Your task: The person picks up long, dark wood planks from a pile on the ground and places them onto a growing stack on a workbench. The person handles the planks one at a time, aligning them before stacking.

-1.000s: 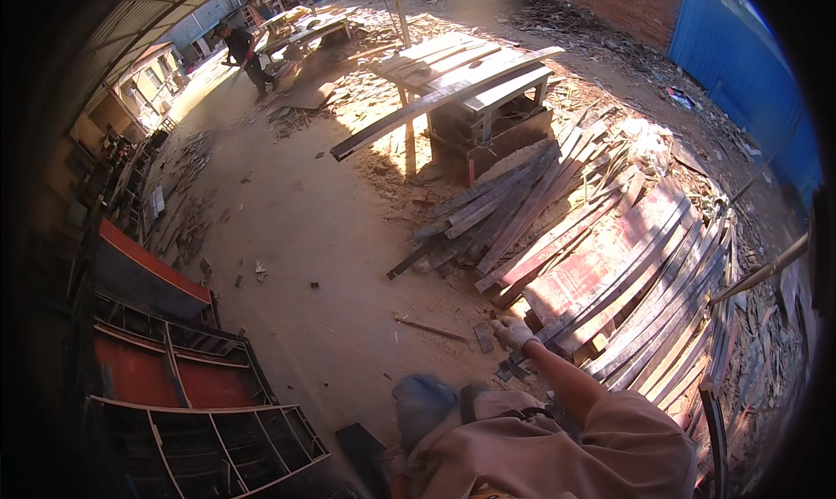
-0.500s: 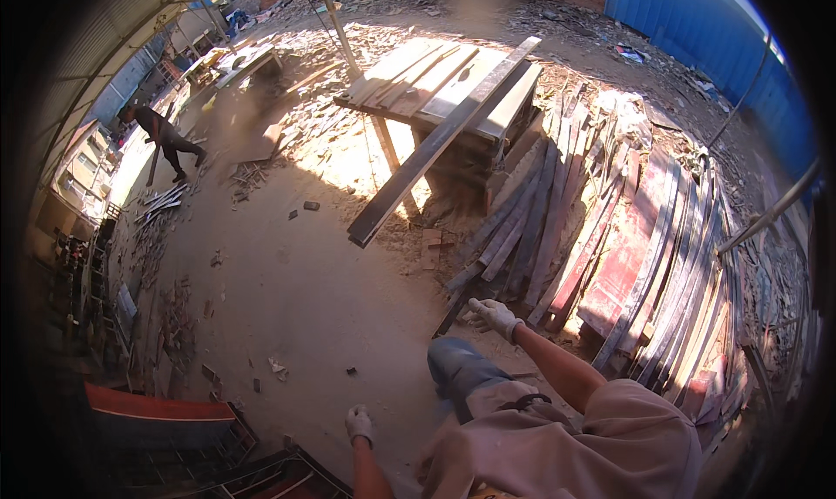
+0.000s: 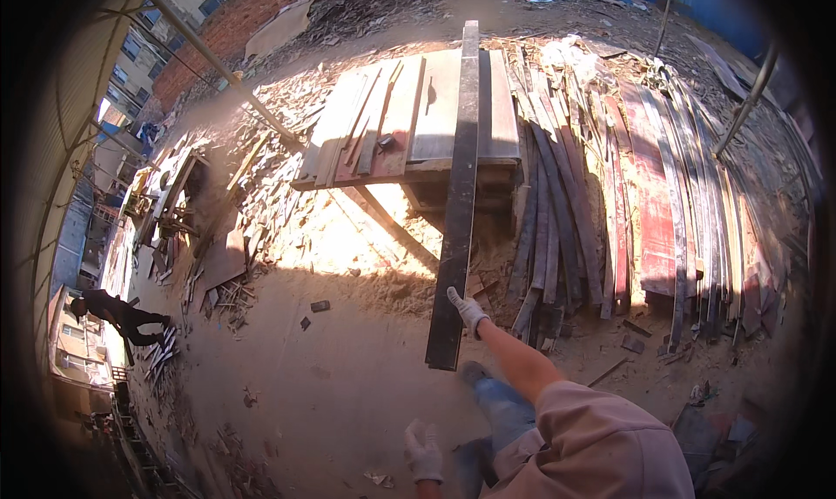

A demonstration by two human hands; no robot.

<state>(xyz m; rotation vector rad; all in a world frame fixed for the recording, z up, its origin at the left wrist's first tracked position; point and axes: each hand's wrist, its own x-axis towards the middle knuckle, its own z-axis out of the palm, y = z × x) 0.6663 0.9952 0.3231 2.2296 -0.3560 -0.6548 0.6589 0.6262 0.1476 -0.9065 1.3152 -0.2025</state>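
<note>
Fingers (image 3: 455, 297) of the right hand (image 3: 471, 314) touch the near part of one long plank (image 3: 462, 185), at its right edge. One digit lies over the dark face; the others are hidden, so I cannot tell if they clamp it. This arm is stretched forward, its forearm slanting to the left. The left hand (image 3: 423, 453), lower and a little blurred, points forward with its fingers apart. One leg in blue jeans (image 3: 509, 412) is between the two hands. Beyond the right fingers, the plank lies across one table (image 3: 498, 162) bearing several boards (image 3: 442, 116). To their left, two small dark pieces (image 3: 320, 306) are on the ground, and far away one other person (image 3: 135, 319). To their right spreads one heap of strips (image 3: 562, 203), with one red panel (image 3: 657, 220).
</note>
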